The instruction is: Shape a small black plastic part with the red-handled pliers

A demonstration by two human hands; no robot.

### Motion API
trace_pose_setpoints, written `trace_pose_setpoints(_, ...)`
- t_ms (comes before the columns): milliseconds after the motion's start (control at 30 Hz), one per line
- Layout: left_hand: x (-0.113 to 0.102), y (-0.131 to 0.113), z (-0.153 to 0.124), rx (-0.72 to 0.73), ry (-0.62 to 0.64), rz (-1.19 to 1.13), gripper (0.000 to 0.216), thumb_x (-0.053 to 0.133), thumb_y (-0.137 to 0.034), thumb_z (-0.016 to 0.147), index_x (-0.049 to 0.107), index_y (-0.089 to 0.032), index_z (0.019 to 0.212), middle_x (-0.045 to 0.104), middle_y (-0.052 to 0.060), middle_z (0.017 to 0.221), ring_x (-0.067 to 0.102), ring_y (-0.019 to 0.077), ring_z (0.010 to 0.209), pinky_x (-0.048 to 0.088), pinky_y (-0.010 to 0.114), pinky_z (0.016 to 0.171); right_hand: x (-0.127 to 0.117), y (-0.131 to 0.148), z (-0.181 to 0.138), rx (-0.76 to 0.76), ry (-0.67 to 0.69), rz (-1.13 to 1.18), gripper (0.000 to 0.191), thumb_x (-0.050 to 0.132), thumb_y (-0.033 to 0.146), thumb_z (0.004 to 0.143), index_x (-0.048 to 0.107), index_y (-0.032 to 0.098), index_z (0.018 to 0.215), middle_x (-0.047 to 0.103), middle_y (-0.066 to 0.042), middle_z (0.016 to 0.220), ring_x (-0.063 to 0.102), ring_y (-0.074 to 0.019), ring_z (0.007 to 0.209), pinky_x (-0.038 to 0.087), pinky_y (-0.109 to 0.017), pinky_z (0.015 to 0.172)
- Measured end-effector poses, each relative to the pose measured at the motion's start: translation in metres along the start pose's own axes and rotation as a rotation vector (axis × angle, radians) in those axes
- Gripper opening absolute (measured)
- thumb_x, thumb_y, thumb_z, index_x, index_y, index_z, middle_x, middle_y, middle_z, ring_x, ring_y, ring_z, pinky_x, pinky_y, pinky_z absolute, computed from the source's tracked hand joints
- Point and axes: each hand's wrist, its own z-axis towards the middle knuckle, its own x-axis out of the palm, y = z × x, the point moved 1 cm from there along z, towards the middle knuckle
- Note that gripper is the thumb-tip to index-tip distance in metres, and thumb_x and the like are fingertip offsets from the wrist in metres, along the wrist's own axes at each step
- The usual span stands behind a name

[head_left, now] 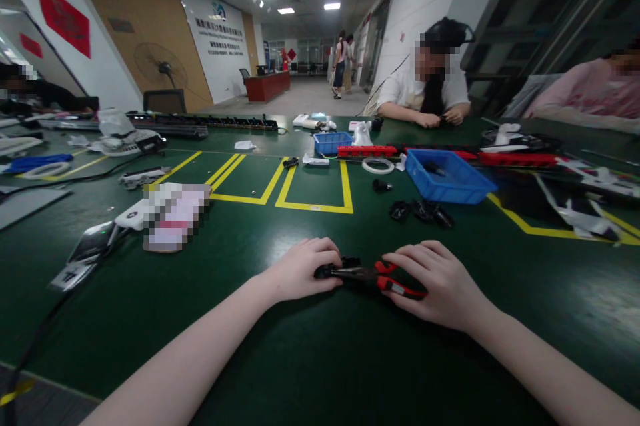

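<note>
My right hand point(434, 283) is closed around the red handles of a pair of needle-nose pliers point(395, 285). The pliers' dark jaws point left, toward my left hand point(311, 268). Between the fingers of my left hand is a small black part point(326, 271), and the tips of the jaws meet it. Whether the jaws grip the part cannot be made out. Another bit of black point(351, 261) shows just behind the jaws. Beyond my hands, several black pieces point(423, 211) lie loose on the green table point(260, 359).
A blue bin point(447, 176) with dark parts inside stands at the right, a smaller blue bin point(333, 142) farther back. Red strips point(367, 151) lie between them. At left are a phone-shaped item point(173, 219) and a cabled device point(90, 246). A person point(425, 93) sits across the table.
</note>
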Motion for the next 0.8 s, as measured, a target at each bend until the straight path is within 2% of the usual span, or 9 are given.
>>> trace_pose_setpoints(200, 0.0005, 0.0016, 0.0, -0.003, -0.008, -0.018, 0.015, 0.066, -0.031, 0.088, 0.064, -0.019, 0.098, 0.062, 0.006, 0.113, 0.061, 0.0216, 0.1, 0.048, 0.036, 0.089, 0.0014, -0.0088, -0.005, 0.054, -0.031, -0.003, 0.038, 0.064, 0.037, 0.082, 0.063, 0.02, 0.116, 0.071, -0.01, 0.104, 0.066, -0.0243, 0.091, 0.046, -0.042, 0.085)
trace_pose_setpoints(333, -0.0019, 0.0001, -0.0006, -0.016, 0.004, -0.039, 0.017, 0.067, -0.031, 0.087, 0.064, -0.019, 0.099, 0.063, 0.006, 0.113, 0.061, 0.0222, 0.1, 0.049, 0.036, 0.089, 0.0008, -0.0075, -0.004, 0.039, -0.026, -0.015, 0.039, 0.066, 0.036, 0.081, 0.063, 0.02, 0.116, 0.072, -0.009, 0.105, 0.066, -0.0247, 0.093, 0.046, -0.043, 0.086)
trace_pose_setpoints(567, -0.0048, -0.0018, -0.0018, 0.0, 0.006, -0.086, 0.019, 0.065, -0.018, 0.084, 0.065, -0.019, 0.103, 0.063, 0.006, 0.112, 0.061, 0.0216, 0.102, 0.049, 0.036, 0.093, -0.0017, -0.0019, -0.0011, 0.021, -0.036, -0.065, 0.042, 0.067, 0.037, 0.081, 0.063, 0.018, 0.117, 0.071, -0.01, 0.105, 0.066, -0.0251, 0.092, 0.045, -0.044, 0.088)
trace_pose_setpoints(800, -0.0054, 0.0013, -0.0011, -0.055, 0.022, -0.082, 0.017, 0.066, -0.03, 0.089, 0.064, -0.018, 0.101, 0.061, 0.006, 0.107, 0.062, 0.0202, 0.094, 0.05, 0.033, 0.082, 0.0009, -0.0033, -0.0023, 0.072, -0.061, -0.03, 0.043, 0.068, 0.037, 0.08, 0.062, 0.019, 0.118, 0.072, -0.009, 0.105, 0.065, -0.0254, 0.091, 0.046, -0.044, 0.085)
